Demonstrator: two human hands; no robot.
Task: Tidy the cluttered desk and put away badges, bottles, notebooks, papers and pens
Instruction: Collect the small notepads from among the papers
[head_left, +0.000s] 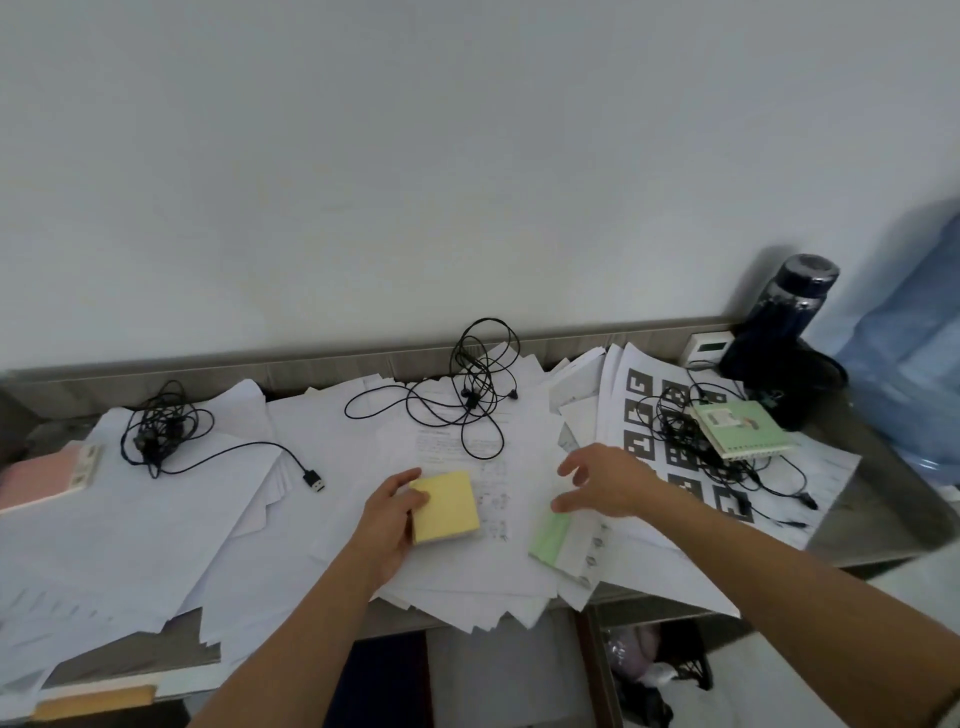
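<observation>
My left hand (388, 519) grips the left edge of a yellow notepad (448, 506) lying on the loose white papers (332, 441) that cover the desk. My right hand (608, 486) hovers with spread, relaxed fingers just above a pale green notebook (551, 535) half buried in papers. A green spiral notebook (740, 428) lies at the right on a tangle of cable. A dark bottle (779, 332) stands at the back right. A pink notebook (44, 478) sits at the far left edge.
Tangled black earphones (475, 389) and a USB cable bundle (161, 428) lie on the papers. Sheets printed with black square markers (675, 452) spread at the right. A small white device (705, 347) sits by the wall, and a large blue water jug (914, 364) stands beyond the bottle.
</observation>
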